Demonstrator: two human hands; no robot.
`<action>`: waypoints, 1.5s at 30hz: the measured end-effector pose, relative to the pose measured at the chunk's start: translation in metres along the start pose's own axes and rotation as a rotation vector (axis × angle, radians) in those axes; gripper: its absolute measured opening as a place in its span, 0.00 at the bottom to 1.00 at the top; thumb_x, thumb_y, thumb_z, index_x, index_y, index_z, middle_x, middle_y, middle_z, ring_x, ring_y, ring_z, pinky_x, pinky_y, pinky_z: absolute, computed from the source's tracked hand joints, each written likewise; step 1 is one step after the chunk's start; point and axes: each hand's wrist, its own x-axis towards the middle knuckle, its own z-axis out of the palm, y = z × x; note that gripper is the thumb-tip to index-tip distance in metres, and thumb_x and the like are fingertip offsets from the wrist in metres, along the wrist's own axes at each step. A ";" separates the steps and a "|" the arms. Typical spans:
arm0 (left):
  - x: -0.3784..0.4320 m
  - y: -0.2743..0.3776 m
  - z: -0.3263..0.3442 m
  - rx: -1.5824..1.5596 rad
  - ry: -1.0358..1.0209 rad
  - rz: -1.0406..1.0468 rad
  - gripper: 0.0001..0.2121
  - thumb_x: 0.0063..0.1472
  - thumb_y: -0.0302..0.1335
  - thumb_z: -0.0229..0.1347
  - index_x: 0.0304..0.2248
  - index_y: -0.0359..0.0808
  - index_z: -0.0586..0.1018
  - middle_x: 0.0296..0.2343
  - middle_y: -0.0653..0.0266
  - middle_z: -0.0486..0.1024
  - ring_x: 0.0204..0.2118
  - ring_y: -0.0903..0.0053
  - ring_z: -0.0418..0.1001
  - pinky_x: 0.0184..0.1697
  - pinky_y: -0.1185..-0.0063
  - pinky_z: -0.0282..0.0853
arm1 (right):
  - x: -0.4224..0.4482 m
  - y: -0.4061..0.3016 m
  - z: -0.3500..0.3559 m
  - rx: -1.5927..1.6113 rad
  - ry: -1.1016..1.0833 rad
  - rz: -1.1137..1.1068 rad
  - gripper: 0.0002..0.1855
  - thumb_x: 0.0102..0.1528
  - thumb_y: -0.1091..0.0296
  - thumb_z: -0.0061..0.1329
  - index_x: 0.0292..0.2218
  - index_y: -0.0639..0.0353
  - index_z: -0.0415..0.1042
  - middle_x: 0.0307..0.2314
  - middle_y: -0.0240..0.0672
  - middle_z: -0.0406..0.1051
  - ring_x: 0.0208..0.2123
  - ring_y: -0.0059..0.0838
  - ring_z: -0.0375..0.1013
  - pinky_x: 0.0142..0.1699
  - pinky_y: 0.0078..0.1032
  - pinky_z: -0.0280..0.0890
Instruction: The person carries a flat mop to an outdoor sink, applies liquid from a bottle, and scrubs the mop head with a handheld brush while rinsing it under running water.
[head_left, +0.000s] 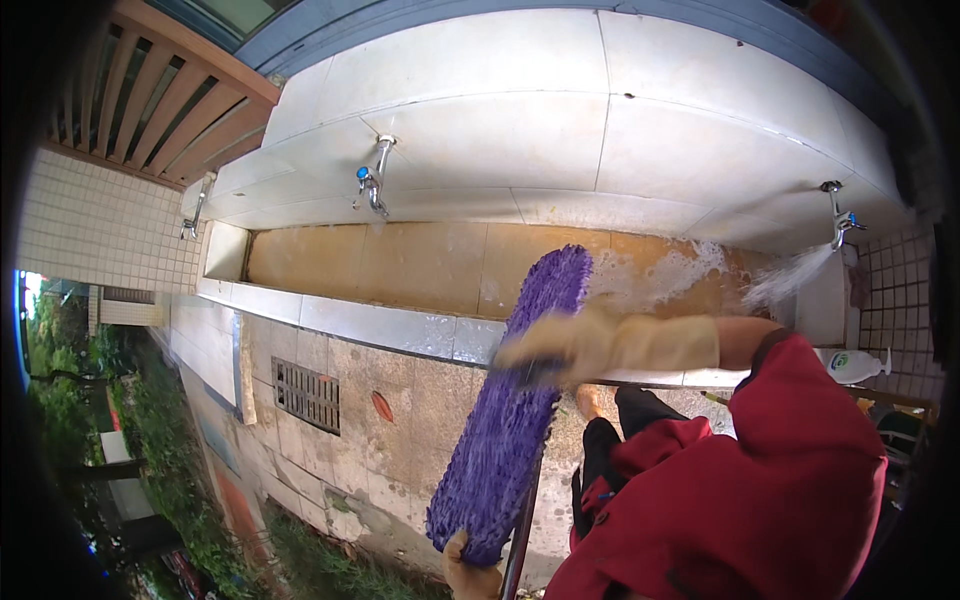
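A long purple shaggy mop head (487, 457) lies slantwise from the trough (420, 270) across its front rim to above the paving. My left hand (471, 574), in a pale rubber glove, grips its lower end. Over the mop's upper half is my right hand (562, 345), gloved and blurred by motion, with a dark object (544, 369) under its fingers; its kind is unclear. A metal pole (523, 525) runs down beside the mop's lower end. Water sprays from the right tap (838, 225) into the tiled trough, where foamy water (690, 266) spreads.
Two more taps, the middle one (375, 176) and the left one (196, 210), stick out from the tiled wall. A white pump bottle (855, 366) stands at the right. On the paving are a drain grate (306, 395) and a reddish leaf (382, 406). Plants (330, 559) grow at the lower left.
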 end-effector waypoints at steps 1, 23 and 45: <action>0.012 -0.007 -0.014 -0.044 -0.050 -0.017 0.28 0.48 0.34 0.55 0.46 0.25 0.65 0.41 0.49 0.70 0.42 0.64 0.70 0.43 0.69 0.66 | 0.012 -0.033 0.025 -0.212 -0.134 0.025 0.24 0.45 0.77 0.52 0.45 0.51 0.66 0.35 0.41 0.70 0.33 0.37 0.73 0.35 0.29 0.69; 0.029 -0.007 -0.010 0.133 0.023 0.122 0.10 0.54 0.28 0.49 0.35 0.33 0.73 0.27 0.62 0.74 0.23 0.76 0.72 0.22 0.77 0.67 | 0.031 -0.015 -0.026 -0.158 -0.096 0.220 0.24 0.49 0.76 0.51 0.48 0.56 0.63 0.37 0.37 0.71 0.39 0.26 0.71 0.44 0.25 0.67; 0.031 -0.040 -0.070 0.486 -0.007 0.380 0.14 0.47 0.25 0.51 0.35 0.30 0.73 0.32 0.61 0.73 0.33 0.72 0.73 0.38 0.78 0.70 | 0.043 -0.031 0.051 -0.194 -0.310 0.154 0.24 0.46 0.73 0.51 0.47 0.53 0.66 0.35 0.40 0.72 0.38 0.35 0.71 0.41 0.31 0.67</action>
